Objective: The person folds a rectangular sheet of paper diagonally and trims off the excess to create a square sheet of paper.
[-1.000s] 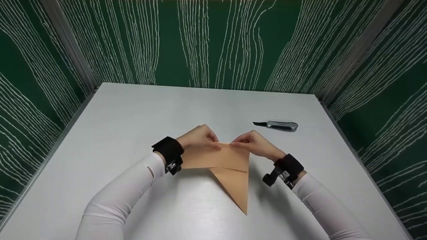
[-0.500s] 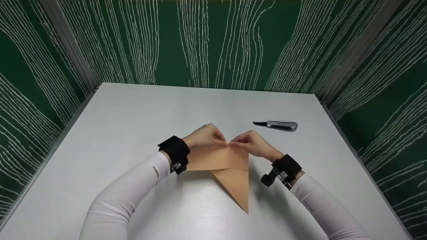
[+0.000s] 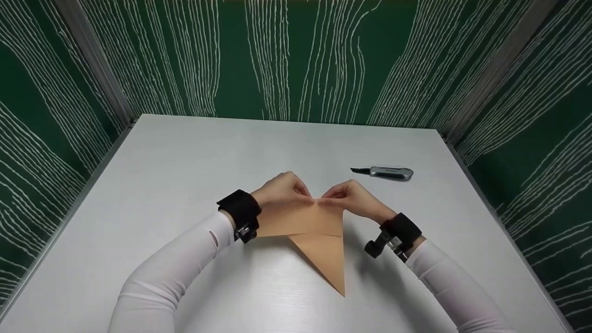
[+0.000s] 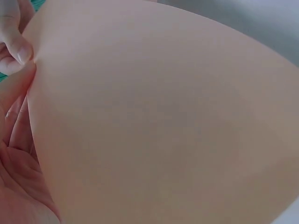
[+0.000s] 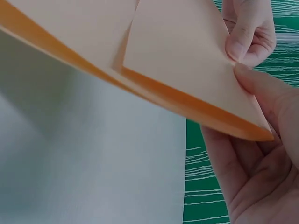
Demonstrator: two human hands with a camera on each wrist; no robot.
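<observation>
A folded sheet of light orange paper [image 3: 319, 254] is held up over the white table, with a pointed flap hanging down toward the front. My left hand [image 3: 283, 189] pinches its top edge between thumb and fingers. Close beside it, my right hand [image 3: 354, 199] pinches the same edge near the right corner. In the right wrist view the folded layers of the paper [image 5: 177, 51] show a darker orange inside, and both thumbs press on the edge with their tips almost meeting. Paper [image 4: 154, 107] fills most of the left wrist view and covers part of the left palm.
Behind the right hand, a grey and black utility knife [image 3: 391, 174] lies on the white table [image 3: 222, 152], its dark blade end pointing left. Green walls [image 3: 305, 60] with white wavy lines stand behind the table and at both sides.
My left hand has shifted right along the paper's top edge, met the right fingertips, then drawn back slightly. My right hand has barely moved, and the knife lies as before.
</observation>
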